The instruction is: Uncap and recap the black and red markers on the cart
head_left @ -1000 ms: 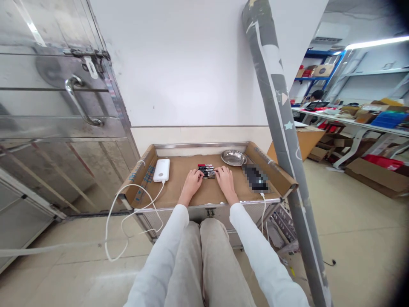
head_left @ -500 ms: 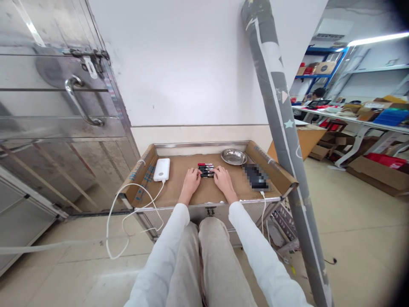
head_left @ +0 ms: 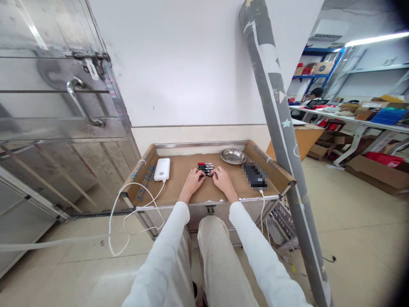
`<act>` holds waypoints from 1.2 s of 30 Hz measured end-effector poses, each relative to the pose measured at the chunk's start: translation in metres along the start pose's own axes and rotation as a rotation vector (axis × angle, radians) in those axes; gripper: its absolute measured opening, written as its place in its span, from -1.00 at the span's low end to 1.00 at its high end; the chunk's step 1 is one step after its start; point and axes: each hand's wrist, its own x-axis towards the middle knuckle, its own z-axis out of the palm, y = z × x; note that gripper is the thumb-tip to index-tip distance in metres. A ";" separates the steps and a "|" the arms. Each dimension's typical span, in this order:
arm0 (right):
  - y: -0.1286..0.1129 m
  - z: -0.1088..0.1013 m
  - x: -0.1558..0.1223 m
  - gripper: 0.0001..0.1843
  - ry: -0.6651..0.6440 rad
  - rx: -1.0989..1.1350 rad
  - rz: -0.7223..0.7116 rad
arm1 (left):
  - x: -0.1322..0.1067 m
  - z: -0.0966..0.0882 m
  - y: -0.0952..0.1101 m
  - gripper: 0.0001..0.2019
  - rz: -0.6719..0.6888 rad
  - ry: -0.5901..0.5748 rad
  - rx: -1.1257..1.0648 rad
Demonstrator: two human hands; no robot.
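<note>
Both my hands rest on a cardboard-lined metal cart (head_left: 179, 200) in front of my knees. Between them lies a short row of black and red marker pens (head_left: 205, 167), side by side. My left hand (head_left: 193, 182) has its fingers curled against the left ends of the nearer pens. The fingers of my right hand (head_left: 222, 179) are bent onto the right ends. The nearest pens are partly hidden under my fingertips, and the red-capped pen at the far side lies free.
A white power bank (head_left: 162, 169) with a white cable (head_left: 128, 213) lies at the left of the cart. A steel bowl (head_left: 233, 156) and a blurred black item (head_left: 254, 175) are at the right. A grey roll (head_left: 275, 102) leans close by; a steel door (head_left: 60, 115) stands left.
My hands have drawn slightly closer together over the nearer pens, so less of the row shows. The view has shifted a little.
</note>
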 end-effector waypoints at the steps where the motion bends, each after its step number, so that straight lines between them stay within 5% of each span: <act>1: -0.001 0.000 0.000 -0.77 -0.002 -0.010 -0.001 | 0.000 0.000 0.000 -0.90 0.000 -0.005 0.008; 8: -0.001 0.002 0.000 -0.88 -0.036 -0.129 0.004 | 0.002 -0.002 0.003 -0.94 0.011 -0.019 0.032; 17: 0.003 0.003 -0.002 -0.89 -0.024 -0.158 0.005 | 0.004 -0.005 0.005 -0.90 0.002 0.178 0.063; 24: -0.001 -0.003 -0.001 -0.77 0.057 0.012 -0.056 | 0.010 0.000 0.004 -0.92 0.051 0.106 -0.006; 36: -0.005 -0.006 -0.002 -0.78 0.003 0.233 -0.113 | 0.007 0.002 0.001 -0.96 0.076 0.033 -0.155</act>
